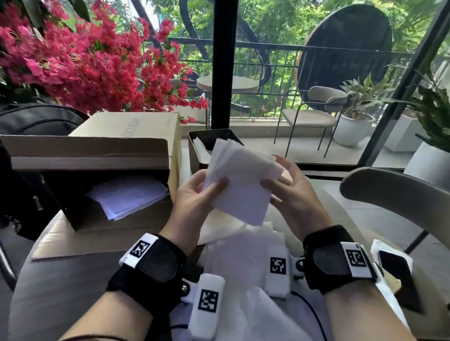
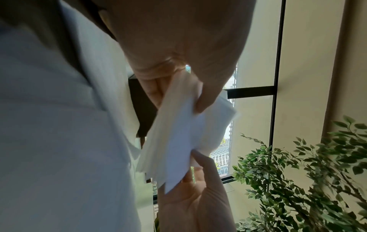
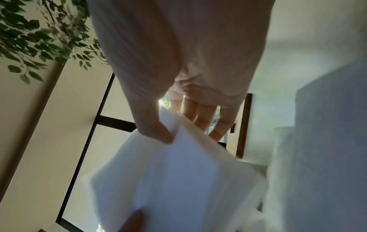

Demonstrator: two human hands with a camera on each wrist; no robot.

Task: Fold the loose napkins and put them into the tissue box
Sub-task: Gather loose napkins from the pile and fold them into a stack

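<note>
From the head view, your left hand and right hand pinched a folded napkin between them, the tissue box just beyond your fingertips. The left wrist view showed thumb and fingers clamping it. The right wrist view showed the same pinch.

Surroundings: indoor table by a window, balcony beyond.
Open cardboard box at left holds white sheets; black backpack beside it; red flowers behind; potted plants right; phone near table edge.
</note>
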